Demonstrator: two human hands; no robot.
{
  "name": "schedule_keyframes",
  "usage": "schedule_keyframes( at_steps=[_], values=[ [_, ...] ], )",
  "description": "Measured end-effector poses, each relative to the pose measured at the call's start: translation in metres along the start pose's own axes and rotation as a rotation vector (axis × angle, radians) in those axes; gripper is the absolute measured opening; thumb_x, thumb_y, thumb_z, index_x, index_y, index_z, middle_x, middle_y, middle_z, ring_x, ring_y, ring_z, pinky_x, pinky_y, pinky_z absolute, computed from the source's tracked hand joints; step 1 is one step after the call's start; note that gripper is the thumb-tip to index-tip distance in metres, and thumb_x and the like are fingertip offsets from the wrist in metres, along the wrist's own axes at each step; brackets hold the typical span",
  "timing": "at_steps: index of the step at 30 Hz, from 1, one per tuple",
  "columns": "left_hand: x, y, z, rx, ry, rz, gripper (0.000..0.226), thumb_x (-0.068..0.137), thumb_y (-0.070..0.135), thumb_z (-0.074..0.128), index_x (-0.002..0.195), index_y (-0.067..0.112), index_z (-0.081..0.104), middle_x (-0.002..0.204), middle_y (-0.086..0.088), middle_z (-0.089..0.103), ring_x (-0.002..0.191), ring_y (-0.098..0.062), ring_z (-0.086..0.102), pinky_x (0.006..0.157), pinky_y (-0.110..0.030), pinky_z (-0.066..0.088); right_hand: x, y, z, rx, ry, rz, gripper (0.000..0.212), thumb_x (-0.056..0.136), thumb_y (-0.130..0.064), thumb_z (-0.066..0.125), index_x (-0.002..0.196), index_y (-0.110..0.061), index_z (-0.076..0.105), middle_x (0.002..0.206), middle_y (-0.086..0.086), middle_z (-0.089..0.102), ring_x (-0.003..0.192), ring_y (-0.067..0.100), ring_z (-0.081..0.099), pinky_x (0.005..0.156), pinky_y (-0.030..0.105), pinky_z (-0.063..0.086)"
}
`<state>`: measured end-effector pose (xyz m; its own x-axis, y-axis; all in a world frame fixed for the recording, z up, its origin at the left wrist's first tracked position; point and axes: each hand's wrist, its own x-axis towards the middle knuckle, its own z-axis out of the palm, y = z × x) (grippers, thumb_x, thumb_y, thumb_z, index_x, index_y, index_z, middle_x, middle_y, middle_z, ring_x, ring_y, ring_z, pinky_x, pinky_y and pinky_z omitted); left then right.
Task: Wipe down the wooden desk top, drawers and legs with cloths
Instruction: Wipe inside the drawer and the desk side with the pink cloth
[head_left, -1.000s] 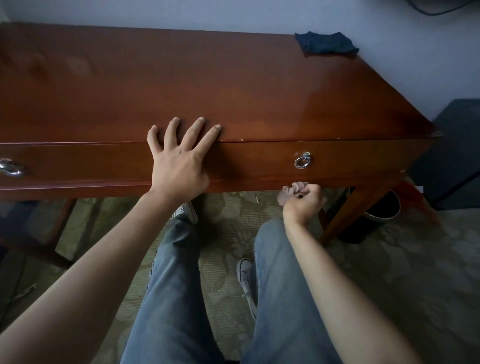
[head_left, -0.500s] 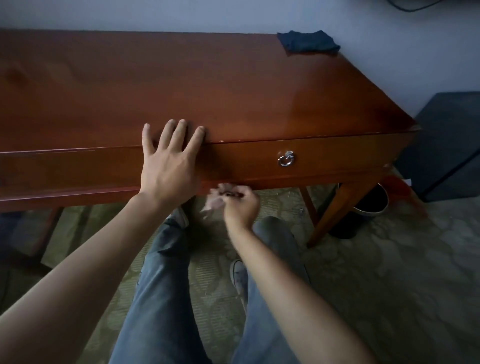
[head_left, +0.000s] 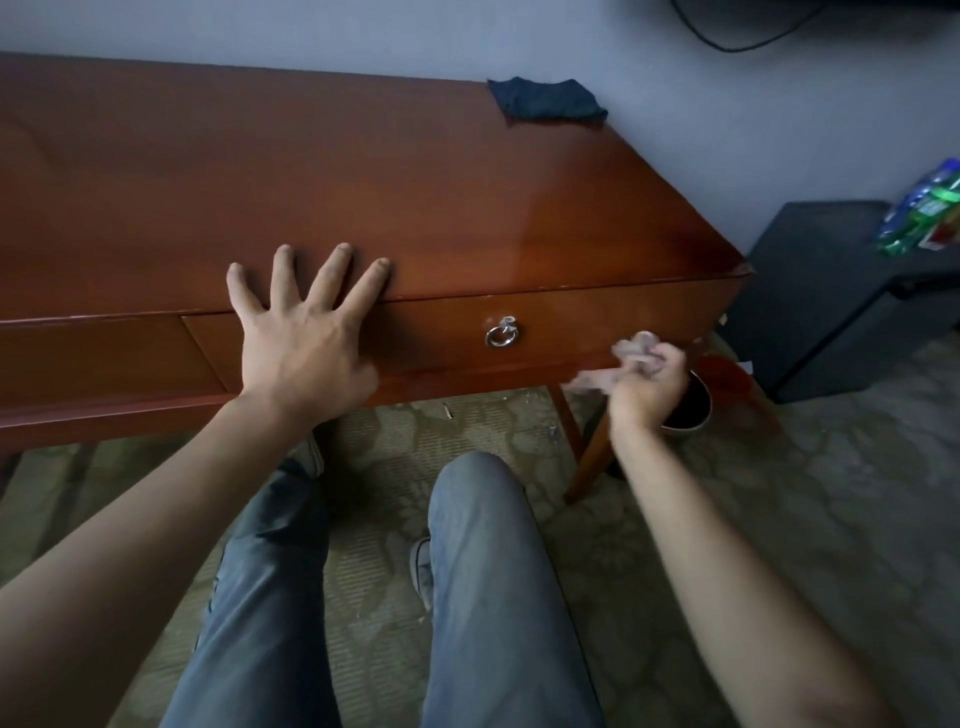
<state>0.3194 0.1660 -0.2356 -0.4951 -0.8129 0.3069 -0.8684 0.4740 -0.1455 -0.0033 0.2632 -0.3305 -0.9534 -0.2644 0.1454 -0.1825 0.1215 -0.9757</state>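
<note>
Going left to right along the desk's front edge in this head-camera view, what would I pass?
Left hand spread flat on the desk → ring pull on the drawer → right hand gripping a pale cloth.

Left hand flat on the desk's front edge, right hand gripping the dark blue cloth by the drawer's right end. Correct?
Not quite. In the head view the dark blue cloth lies untouched at the desk's back right corner. The right hand grips a pale pinkish cloth by the drawer's right end. The left hand is flat on the front edge, as stated.
</note>
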Motion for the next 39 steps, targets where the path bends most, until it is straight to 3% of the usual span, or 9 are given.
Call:
schedule_keyframes(
  at_steps=[5,7,11,14,18,24,32,36,39],
  values=[
    [-0.002,-0.003,0.002,0.004,0.009,0.021,0.097,0.068,0.050,0.041,0.162,0.041,0.017,0.168,-0.003,0.027,0.149,-0.048,0.021,0.112,-0.078,0.014,-0.071,-0.019,0.022,-0.130,-0.483,-0.475,0.026,0.082,0.014,0.067,0.096,-0.007,0.067,0.106,0.006,0.050,0.085,-0.011,0.054,0.076,0.007,0.043],
    [-0.002,-0.004,0.003,0.004,0.017,0.027,0.096,0.069,0.051,0.040,0.161,0.041,0.017,0.167,-0.003,0.028,0.149,-0.048,0.021,0.112,-0.078,0.015,-0.044,-0.025,0.008,-0.142,-0.451,-0.518,0.026,0.081,0.008,0.061,0.096,-0.012,0.065,0.103,0.004,0.053,0.088,-0.010,0.054,0.081,0.013,0.046],
    [-0.001,-0.002,0.002,-0.004,0.025,0.016,0.094,0.069,0.052,0.039,0.161,0.040,0.021,0.167,-0.004,0.030,0.148,-0.050,0.022,0.111,-0.079,0.014,0.077,-0.012,-0.021,-0.211,0.061,-0.343,0.028,0.081,-0.018,0.045,0.099,-0.037,0.053,0.114,0.010,0.062,0.098,0.023,0.067,0.086,0.051,0.057],
    [0.000,0.000,0.001,-0.024,0.021,0.014,0.092,0.071,0.051,0.041,0.160,0.039,0.025,0.166,-0.006,0.032,0.147,-0.052,0.023,0.111,-0.080,0.014,0.086,-0.037,-0.019,-0.161,0.126,-0.183,0.035,0.082,0.000,0.040,0.103,-0.025,0.051,0.127,0.020,0.053,0.101,0.022,0.065,0.090,0.045,0.057],
    [0.000,-0.001,-0.003,-0.025,-0.023,-0.004,0.091,0.073,0.052,0.038,0.161,0.044,0.017,0.169,-0.003,0.025,0.151,-0.049,0.018,0.113,-0.079,0.012,-0.005,-0.063,0.010,-0.102,-0.013,-0.276,0.036,0.091,0.009,0.043,0.118,-0.014,0.051,0.127,0.006,0.041,0.104,0.011,0.057,0.082,0.009,0.050],
    [-0.005,-0.021,-0.022,-0.182,-0.135,0.095,0.088,0.076,0.051,0.040,0.161,0.047,0.018,0.171,0.008,0.019,0.157,-0.038,0.013,0.121,-0.067,0.010,-0.086,-0.074,0.038,-0.068,-0.295,-0.551,0.024,0.084,0.006,0.070,0.097,-0.013,0.065,0.104,0.001,0.047,0.083,0.010,0.055,0.075,0.026,0.050],
    [-0.001,-0.070,-0.045,-0.904,-0.137,-0.056,0.054,0.078,0.033,0.047,0.125,0.029,0.074,0.141,0.019,0.061,0.141,0.002,0.042,0.118,-0.025,0.028,-0.213,-0.091,0.106,-0.284,-0.573,-1.128,0.016,0.091,-0.029,0.056,0.090,-0.025,0.072,0.099,0.003,0.061,0.085,0.027,0.055,0.075,0.040,0.046],
    [-0.002,-0.071,-0.042,-0.837,-0.096,-0.005,0.055,0.083,0.032,0.043,0.129,0.023,0.072,0.143,0.016,0.060,0.140,0.002,0.043,0.111,-0.010,0.023,-0.268,-0.077,0.135,-0.326,-0.727,-1.301,0.022,0.095,-0.029,0.051,0.096,-0.020,0.071,0.098,0.006,0.057,0.081,0.030,0.058,0.065,0.046,0.051],
    [-0.004,-0.085,-0.031,-0.511,-0.099,0.091,0.060,0.091,0.044,0.036,0.148,0.033,0.054,0.159,0.012,0.045,0.150,-0.009,0.034,0.124,-0.031,0.019,-0.241,-0.083,0.117,-0.270,-0.719,-1.179,0.015,0.099,-0.035,0.054,0.099,-0.029,0.069,0.103,-0.002,0.065,0.090,0.025,0.064,0.070,0.045,0.054]
  ],
)
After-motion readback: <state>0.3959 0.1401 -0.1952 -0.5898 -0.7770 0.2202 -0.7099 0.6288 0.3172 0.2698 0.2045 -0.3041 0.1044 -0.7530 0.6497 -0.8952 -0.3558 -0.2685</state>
